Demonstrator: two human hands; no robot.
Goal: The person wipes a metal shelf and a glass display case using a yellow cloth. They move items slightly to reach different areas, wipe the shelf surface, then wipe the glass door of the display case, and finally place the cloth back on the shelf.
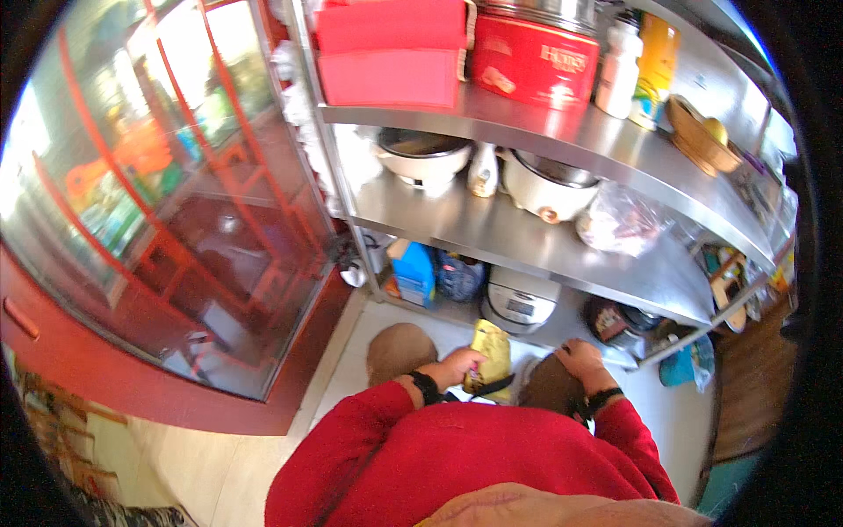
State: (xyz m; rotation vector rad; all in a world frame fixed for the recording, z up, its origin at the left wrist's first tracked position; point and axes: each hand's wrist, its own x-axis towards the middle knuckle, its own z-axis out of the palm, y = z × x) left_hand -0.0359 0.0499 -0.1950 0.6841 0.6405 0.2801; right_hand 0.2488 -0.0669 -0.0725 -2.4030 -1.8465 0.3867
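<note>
A yellow plastic packet (490,356) is held at its left edge by my left hand (458,367), low in front of my body. My right hand (581,361) rests at my brown-clad right knee (554,382), its fingers partly curled and partly hidden; whether it grips anything is unclear. Beyond both hands, a white rice cooker (520,300) stands on the bottom shelf, with a blue package (413,271) and a dark blue bag (460,275) to its left. A dark rounded appliance (619,323) sits to its right.
Steel shelving (527,244) curves ahead, bearing white electric pots (550,188), a clear plastic bag (622,221), a red tin box (535,62) and a wicker basket (701,141). A red-framed glass cabinet (197,263) stands at left. A teal bin (678,365) is at right.
</note>
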